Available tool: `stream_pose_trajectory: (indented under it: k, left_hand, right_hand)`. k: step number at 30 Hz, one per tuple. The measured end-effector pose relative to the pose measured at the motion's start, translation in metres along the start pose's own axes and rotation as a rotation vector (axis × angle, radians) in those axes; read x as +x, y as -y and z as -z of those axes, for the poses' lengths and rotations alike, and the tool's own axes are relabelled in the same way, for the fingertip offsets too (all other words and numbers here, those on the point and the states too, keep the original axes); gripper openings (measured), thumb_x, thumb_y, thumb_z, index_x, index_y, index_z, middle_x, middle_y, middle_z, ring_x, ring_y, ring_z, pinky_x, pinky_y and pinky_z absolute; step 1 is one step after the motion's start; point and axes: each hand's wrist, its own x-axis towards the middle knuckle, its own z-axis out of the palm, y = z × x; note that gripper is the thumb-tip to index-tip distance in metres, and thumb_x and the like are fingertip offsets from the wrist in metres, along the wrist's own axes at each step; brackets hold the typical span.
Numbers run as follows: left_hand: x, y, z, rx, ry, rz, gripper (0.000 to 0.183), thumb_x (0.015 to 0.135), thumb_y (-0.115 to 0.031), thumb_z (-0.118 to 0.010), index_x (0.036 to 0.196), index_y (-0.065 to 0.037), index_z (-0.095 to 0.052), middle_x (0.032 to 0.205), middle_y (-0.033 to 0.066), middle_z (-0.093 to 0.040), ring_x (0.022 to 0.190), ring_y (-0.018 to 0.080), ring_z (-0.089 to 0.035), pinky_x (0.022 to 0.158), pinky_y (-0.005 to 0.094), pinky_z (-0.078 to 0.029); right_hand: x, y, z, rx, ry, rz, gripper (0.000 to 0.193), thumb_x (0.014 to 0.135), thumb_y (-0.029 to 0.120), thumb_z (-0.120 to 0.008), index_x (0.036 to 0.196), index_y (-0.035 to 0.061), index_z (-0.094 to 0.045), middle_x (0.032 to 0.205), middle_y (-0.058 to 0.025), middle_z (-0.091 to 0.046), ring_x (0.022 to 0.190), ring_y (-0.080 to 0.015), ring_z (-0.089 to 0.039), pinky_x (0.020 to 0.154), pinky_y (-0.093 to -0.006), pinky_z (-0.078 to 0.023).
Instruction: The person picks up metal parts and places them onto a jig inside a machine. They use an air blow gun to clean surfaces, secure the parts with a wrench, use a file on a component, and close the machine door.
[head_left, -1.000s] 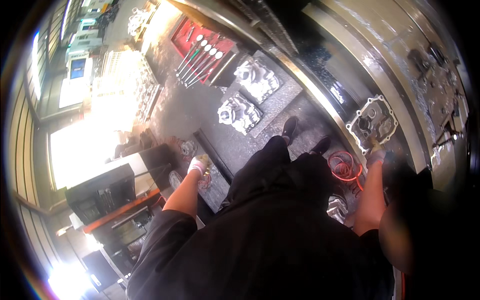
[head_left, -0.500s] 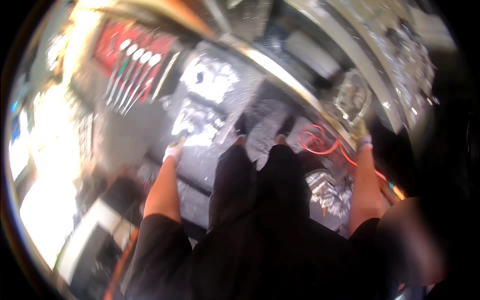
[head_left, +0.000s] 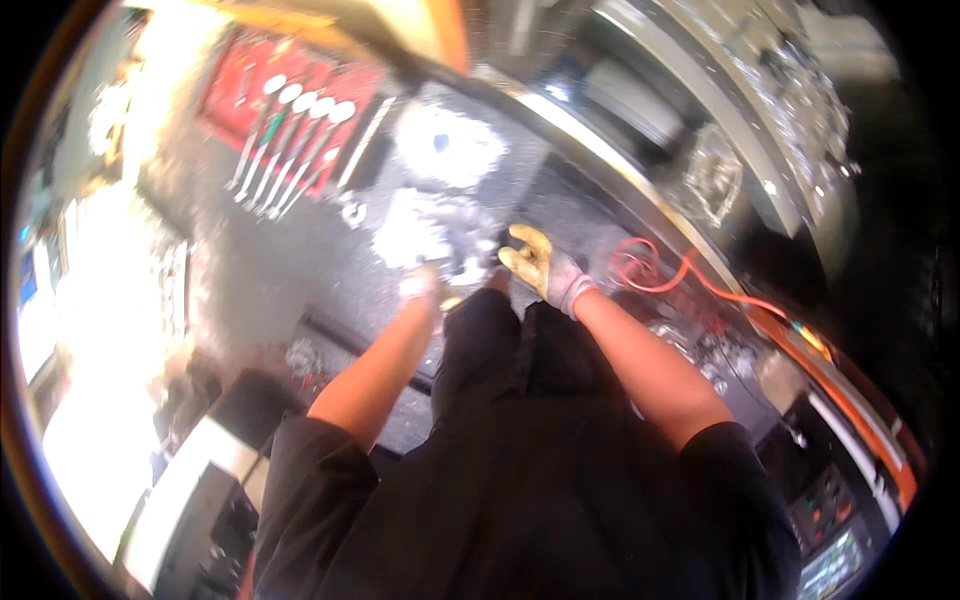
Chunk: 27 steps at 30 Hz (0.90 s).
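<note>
The right hand (head_left: 543,268), in a yellow-palmed glove, is opening wide between thumb and fingers and is showing nothing in its grasp. Its fingertips are lying just beside the right edge of the near casting (head_left: 418,230); whether they are touching it, I cannot tell. The left hand (head_left: 424,286), also gloved, is blurring at the lower edge of that casting; how far it is closing, or whether it is holding anything, I cannot tell. The near casting is resting on a grey surface (head_left: 335,268), glaring white, and the far casting (head_left: 450,148) is sitting just beyond it. Up to the left, long tools (head_left: 290,150) with round white heads are lying in a row across a red tray (head_left: 228,88). To the right, an orange hose (head_left: 632,284) is looping near a rail, and a third casting (head_left: 713,178) is resting beyond that.
</note>
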Motion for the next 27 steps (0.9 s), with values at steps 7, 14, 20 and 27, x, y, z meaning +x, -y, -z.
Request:
stream_pose_trajectory:
  k: [7,14,20,27]
  left_hand:
    - [-0.171,-0.122,0.041,-1.601,0.288,-0.068,0.043,0.104,-0.049,-0.052,0.110,-0.009,-0.065,0.093,0.0095,-0.071,0.075,0.0233,-0.070,0.067,0.0397,-0.060]
    - [-0.198,-0.078,0.108,-0.809,-0.004,-0.560,0.038,0.102,-0.041,-0.063,0.107,-0.004,-0.067,0.085,0.0036,-0.068,0.070,0.0121,-0.062,0.063,0.0260,-0.050]
    - [-0.256,-0.202,0.133,-1.247,1.155,-0.927,0.058,0.095,-0.053,-0.064,0.127,-0.005,-0.064,0.107,0.0104,-0.071,0.099,0.0252,-0.068,0.090,0.0474,-0.056]
    - [-0.266,-0.348,0.007,-1.280,0.732,-0.509,0.029,0.098,-0.039,-0.065,0.090,-0.012,-0.059,0.073,0.0046,-0.060,0.075,0.0252,-0.062,0.084,0.0466,-0.054]
  right_hand:
    - [-0.035,0.098,0.004,-0.394,-0.256,-0.094,0.059,0.087,0.035,-0.068,0.139,0.0102,-0.058,0.111,-0.0204,-0.073,0.104,-0.0316,-0.071,0.092,-0.0392,-0.054]
    - [-0.158,0.103,0.147,0.210,-0.074,0.217,0.048,0.091,0.017,-0.064,0.134,-0.0027,-0.059,0.106,-0.0075,-0.069,0.090,-0.0136,-0.062,0.078,-0.0290,-0.052]
    - [-0.217,-0.006,0.213,0.255,-0.138,0.497,0.063,0.095,0.027,-0.066,0.147,-0.0014,-0.046,0.136,-0.0114,-0.060,0.121,-0.0206,-0.059,0.101,-0.0335,-0.048]
    - [-0.208,-0.284,0.231,1.070,-0.675,-0.396,0.058,0.090,0.067,-0.066,0.120,0.0169,-0.063,0.098,-0.0003,-0.064,0.084,-0.0136,-0.060,0.073,-0.0332,-0.049]
